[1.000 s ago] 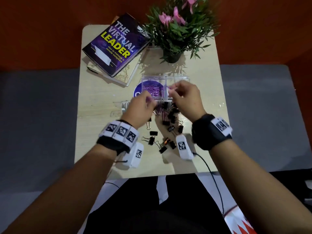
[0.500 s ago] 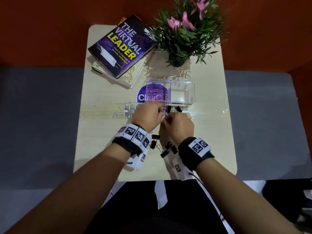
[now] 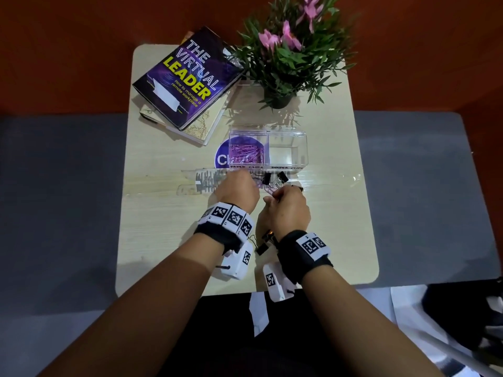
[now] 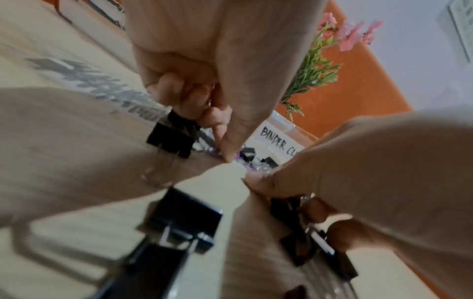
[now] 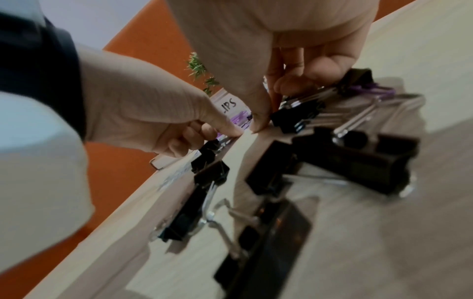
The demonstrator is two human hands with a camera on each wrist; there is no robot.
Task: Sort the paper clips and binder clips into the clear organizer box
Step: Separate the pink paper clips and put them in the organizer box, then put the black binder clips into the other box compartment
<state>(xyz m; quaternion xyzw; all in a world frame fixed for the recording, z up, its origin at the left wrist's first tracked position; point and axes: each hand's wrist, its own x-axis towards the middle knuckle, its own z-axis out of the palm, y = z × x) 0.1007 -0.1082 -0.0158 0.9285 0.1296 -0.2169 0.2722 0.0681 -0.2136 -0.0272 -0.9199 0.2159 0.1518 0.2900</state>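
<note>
Paper clips, the purple ones, are mostly sorted already: a good heap sits in the left compartment of the clear organizer box, which stands mid-tabletop, a bit toward the far edge, in front of the potted plant. The right compartment, labelled for binder clips, looks empty as far as I can see, so that half of the job hasn't really started. Black binder clips lie scattered on the tabletop just on the near side of the box, with a few purple strays mixed in among them, and a couple more binders lie closer to the near edge by the wrists.

Grip-wise, both hands are down in the pile. The left hand has its fingers curled in, thumb and forefinger tips pressed together right at the tabletop on something small, though what exactly it pinches I can't tell. The right hand has its fingers closed round the wire handle of a binder clip, thumb tip down on the tabletop beside it
</note>
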